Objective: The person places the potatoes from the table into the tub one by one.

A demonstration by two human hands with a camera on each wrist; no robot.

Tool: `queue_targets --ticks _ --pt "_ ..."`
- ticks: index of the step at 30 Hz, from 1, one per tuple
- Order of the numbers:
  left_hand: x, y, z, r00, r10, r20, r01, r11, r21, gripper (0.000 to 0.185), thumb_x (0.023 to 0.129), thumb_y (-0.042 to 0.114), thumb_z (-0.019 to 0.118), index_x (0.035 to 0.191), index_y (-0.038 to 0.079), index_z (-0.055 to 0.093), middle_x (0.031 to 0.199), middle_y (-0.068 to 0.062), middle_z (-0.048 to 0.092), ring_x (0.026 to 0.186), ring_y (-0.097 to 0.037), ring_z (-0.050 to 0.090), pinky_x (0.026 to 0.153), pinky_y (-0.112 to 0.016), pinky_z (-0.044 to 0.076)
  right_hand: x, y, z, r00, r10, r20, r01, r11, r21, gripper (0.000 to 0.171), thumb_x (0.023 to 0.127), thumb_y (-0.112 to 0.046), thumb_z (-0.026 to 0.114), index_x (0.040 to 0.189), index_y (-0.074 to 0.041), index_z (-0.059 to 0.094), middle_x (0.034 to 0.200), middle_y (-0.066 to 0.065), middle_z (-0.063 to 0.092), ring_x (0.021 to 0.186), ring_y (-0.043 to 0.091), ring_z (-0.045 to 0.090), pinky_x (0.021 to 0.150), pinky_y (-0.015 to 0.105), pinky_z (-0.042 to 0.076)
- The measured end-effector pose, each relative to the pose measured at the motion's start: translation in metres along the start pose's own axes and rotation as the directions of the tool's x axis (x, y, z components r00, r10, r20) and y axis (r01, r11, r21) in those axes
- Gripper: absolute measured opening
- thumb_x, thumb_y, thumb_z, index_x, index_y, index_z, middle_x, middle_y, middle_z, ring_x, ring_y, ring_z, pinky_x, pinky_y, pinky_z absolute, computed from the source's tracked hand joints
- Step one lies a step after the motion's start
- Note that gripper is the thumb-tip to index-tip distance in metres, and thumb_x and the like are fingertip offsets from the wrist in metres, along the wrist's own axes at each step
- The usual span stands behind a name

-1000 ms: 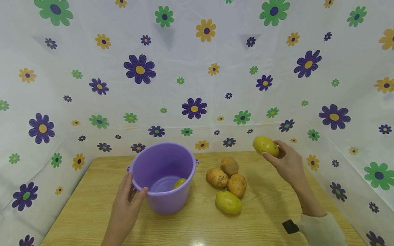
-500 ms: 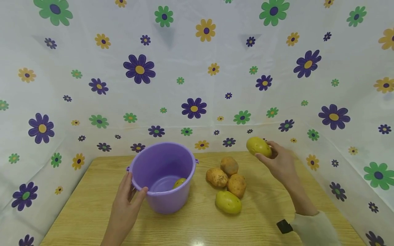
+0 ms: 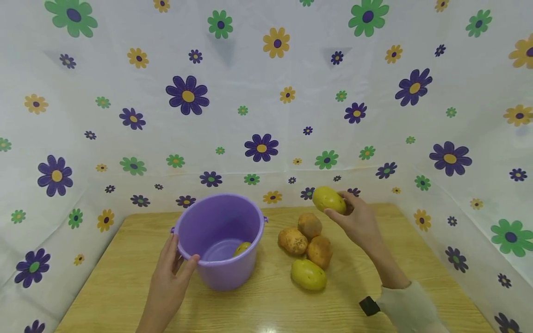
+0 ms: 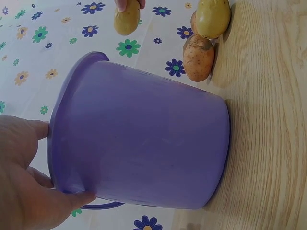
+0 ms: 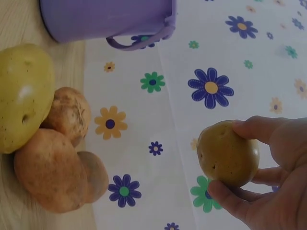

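Purple plastic bucket [image 3: 220, 240] stands on the wooden table [image 3: 125, 277]; I see my left hand [image 3: 168, 282] gripping its near rim. My right hand [image 3: 358, 222] pinches a yellow potato [image 3: 329, 200] in the air above four potatoes [image 3: 308, 252] lying just right of the bucket.

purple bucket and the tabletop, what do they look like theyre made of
The purple bucket looks like moulded plastic: one even colour, smooth, faintly glossy wall, thin rolled rim, moulded handle lug. The tabletop shows pale wood grain with a glossy glare spot, so lacquered wood or a wood-print laminate; the look leaves that open.
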State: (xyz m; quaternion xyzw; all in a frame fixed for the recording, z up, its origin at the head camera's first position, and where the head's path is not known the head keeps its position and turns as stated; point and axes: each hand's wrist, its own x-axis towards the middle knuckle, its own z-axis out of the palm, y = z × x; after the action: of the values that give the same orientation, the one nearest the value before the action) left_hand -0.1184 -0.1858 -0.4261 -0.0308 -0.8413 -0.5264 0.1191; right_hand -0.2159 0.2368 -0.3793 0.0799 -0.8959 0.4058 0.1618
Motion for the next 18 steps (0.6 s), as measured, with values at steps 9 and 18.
queue_targets --ticks 9,18 --pt "-0.001 -0.001 0.000 1.000 0.027 -0.007 -0.027 1.000 -0.015 0.081 0.105 0.030 0.063 0.165 0.003 0.015 0.171 -0.018 0.010 0.150 -0.042 0.030 0.113 -0.020 0.034 0.002 -0.014 0.017 0.999 -0.028 0.023 0.027 0.999 0.038 0.050 0.093 -0.020 0.080 0.133 0.003 0.061 0.112 0.023 0.070 0.088 0.027 0.068 0.071 0.025 0.060" --pt "-0.001 -0.002 0.000 0.999 0.031 -0.010 -0.031 0.999 -0.023 0.082 0.105 0.029 0.064 0.165 0.002 0.015 0.171 -0.018 0.010 0.150 -0.042 0.030 0.113 -0.019 0.034 0.002 -0.030 0.034 0.997 -0.055 0.062 0.052 0.997 0.052 0.057 0.092 -0.021 0.081 0.139 0.002 0.059 0.111 0.020 0.068 0.091 0.026 0.066 0.075 0.031 0.062"
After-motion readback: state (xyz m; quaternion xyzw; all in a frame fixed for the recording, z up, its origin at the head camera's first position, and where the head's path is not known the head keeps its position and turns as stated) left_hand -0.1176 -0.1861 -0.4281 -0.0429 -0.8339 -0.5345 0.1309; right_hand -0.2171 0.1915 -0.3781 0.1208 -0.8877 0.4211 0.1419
